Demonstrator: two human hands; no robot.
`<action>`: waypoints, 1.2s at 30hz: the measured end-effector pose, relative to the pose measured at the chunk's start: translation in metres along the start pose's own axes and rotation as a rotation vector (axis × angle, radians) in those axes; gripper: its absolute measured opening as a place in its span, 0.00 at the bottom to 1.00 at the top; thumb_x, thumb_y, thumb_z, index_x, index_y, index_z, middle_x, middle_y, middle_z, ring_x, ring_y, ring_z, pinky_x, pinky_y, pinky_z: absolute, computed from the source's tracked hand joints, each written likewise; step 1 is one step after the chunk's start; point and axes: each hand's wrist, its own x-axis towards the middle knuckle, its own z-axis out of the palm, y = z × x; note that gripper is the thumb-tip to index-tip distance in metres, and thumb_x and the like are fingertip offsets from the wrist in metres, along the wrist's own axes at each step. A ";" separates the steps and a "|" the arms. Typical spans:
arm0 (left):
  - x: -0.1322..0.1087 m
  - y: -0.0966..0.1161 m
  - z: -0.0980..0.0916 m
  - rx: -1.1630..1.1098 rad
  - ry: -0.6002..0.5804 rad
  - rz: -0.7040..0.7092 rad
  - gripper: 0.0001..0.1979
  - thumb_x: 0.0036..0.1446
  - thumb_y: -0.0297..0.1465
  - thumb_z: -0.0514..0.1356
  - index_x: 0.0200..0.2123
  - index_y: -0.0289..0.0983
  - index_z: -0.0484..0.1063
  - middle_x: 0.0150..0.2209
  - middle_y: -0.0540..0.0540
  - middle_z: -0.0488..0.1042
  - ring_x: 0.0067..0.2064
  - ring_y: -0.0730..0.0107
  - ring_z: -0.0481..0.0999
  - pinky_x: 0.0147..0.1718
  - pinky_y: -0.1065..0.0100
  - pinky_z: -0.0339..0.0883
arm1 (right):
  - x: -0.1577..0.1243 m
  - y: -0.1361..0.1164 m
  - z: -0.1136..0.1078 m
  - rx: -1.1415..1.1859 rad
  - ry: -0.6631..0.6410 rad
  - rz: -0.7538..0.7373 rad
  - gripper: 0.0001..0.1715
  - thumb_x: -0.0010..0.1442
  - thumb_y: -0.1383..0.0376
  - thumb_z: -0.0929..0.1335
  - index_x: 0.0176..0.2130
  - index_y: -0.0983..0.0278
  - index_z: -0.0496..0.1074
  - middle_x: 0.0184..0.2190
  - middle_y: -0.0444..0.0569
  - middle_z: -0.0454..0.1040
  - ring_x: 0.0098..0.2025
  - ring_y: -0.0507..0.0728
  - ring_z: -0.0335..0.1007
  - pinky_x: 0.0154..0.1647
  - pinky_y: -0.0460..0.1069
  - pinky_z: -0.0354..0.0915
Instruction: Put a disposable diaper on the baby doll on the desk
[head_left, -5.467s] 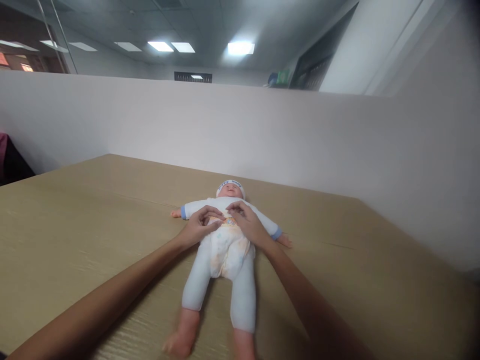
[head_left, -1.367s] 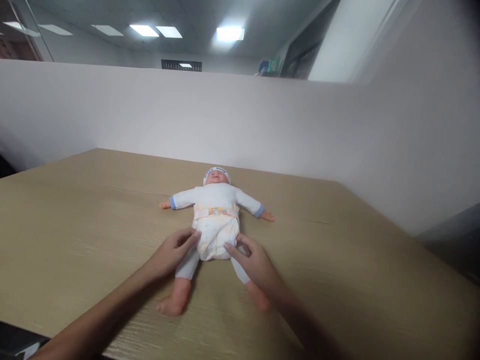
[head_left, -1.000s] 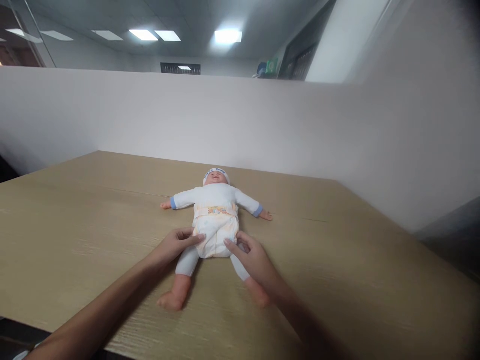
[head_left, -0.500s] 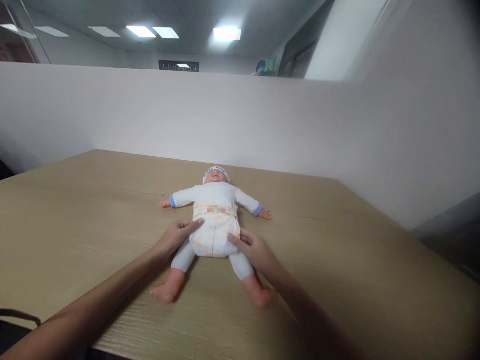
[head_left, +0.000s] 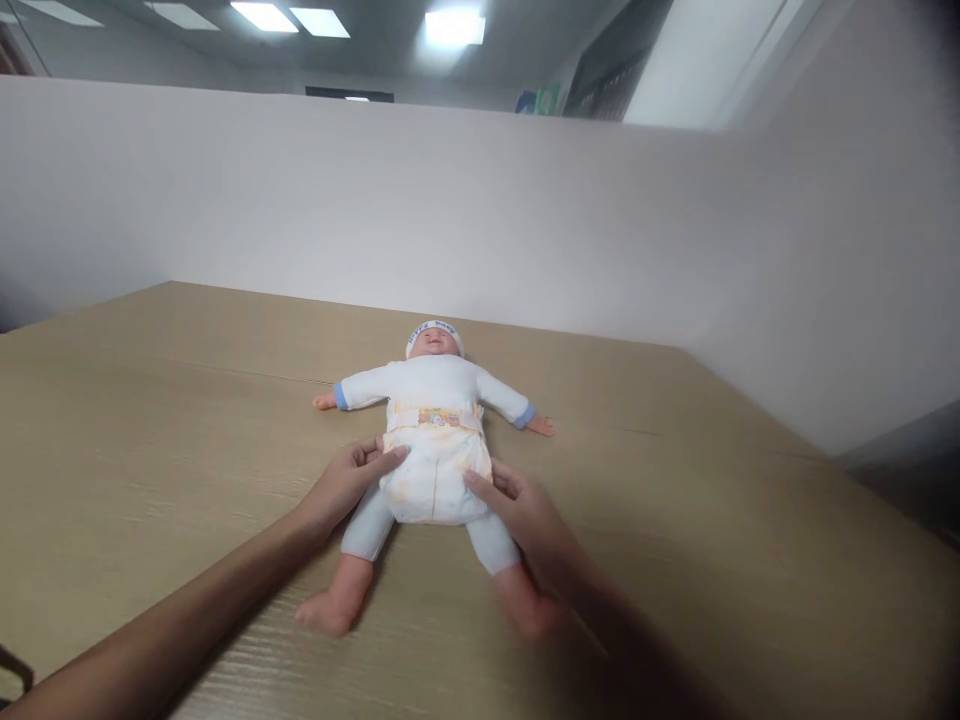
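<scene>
A baby doll (head_left: 433, 378) lies on its back, arms and legs spread, its head away from me. It wears a white suit with blue cuffs and a white cap with dark lettering. Round its hips and belly is a white diaper (head_left: 435, 480) with an orange pattern and a coloured waistband strip. My left hand (head_left: 358, 482) pinches the diaper's left edge by the leg, thumb on the front. My right hand (head_left: 521, 505) grips the opposite edge the same way, its fingers partly hidden behind the diaper's side.
The doll rests on a wide wood-grain table (head_left: 187, 420). A pale partition wall (head_left: 375, 200) rises behind the table and along its right side. At the lower left edge a dark curved object (head_left: 16, 668) is cut off by the frame.
My view has tilted down and come slightly nearer, so the doll looks larger. Both hands stay at the diaper's sides, with only slight shifts of the fingers.
</scene>
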 end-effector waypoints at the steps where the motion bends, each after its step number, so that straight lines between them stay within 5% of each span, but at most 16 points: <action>1: -0.001 0.001 -0.001 0.008 -0.005 -0.001 0.24 0.60 0.49 0.76 0.46 0.35 0.83 0.44 0.40 0.87 0.39 0.62 0.84 0.40 0.67 0.74 | -0.001 -0.002 0.000 -0.009 0.000 0.003 0.36 0.59 0.40 0.80 0.56 0.59 0.82 0.55 0.54 0.85 0.60 0.70 0.81 0.62 0.61 0.74; 9: -0.007 0.018 -0.007 0.282 -0.138 -0.030 0.22 0.62 0.51 0.72 0.39 0.35 0.85 0.41 0.42 0.86 0.39 0.59 0.81 0.38 0.64 0.70 | -0.006 -0.010 -0.008 -0.316 -0.049 -0.019 0.30 0.63 0.38 0.74 0.37 0.62 0.81 0.36 0.48 0.83 0.38 0.60 0.76 0.38 0.51 0.67; 20: -0.012 0.016 -0.008 0.538 -0.203 0.152 0.19 0.53 0.44 0.79 0.44 0.41 0.87 0.51 0.42 0.84 0.54 0.48 0.81 0.56 0.55 0.73 | -0.011 -0.011 -0.011 -0.542 -0.098 -0.173 0.19 0.60 0.51 0.80 0.49 0.55 0.86 0.49 0.49 0.84 0.53 0.68 0.76 0.56 0.59 0.70; 25: -0.014 0.018 -0.006 0.683 -0.173 0.306 0.18 0.60 0.46 0.75 0.48 0.43 0.87 0.53 0.42 0.83 0.59 0.48 0.76 0.64 0.52 0.66 | -0.012 -0.009 -0.008 -0.498 -0.038 -0.180 0.18 0.60 0.50 0.79 0.44 0.58 0.85 0.43 0.49 0.84 0.48 0.66 0.77 0.52 0.57 0.72; 33: -0.011 0.017 -0.007 0.632 -0.213 0.320 0.21 0.67 0.47 0.70 0.58 0.45 0.83 0.60 0.43 0.79 0.63 0.48 0.74 0.66 0.54 0.65 | -0.010 -0.002 -0.003 -0.298 -0.092 -0.148 0.25 0.65 0.46 0.76 0.53 0.59 0.79 0.48 0.50 0.84 0.51 0.66 0.79 0.52 0.57 0.73; 36: -0.012 0.016 -0.008 0.674 -0.183 0.319 0.20 0.69 0.48 0.68 0.56 0.44 0.82 0.56 0.43 0.81 0.59 0.50 0.75 0.64 0.55 0.66 | -0.010 -0.004 -0.002 -0.309 -0.110 -0.156 0.23 0.68 0.46 0.73 0.53 0.58 0.78 0.46 0.48 0.83 0.49 0.64 0.79 0.50 0.56 0.73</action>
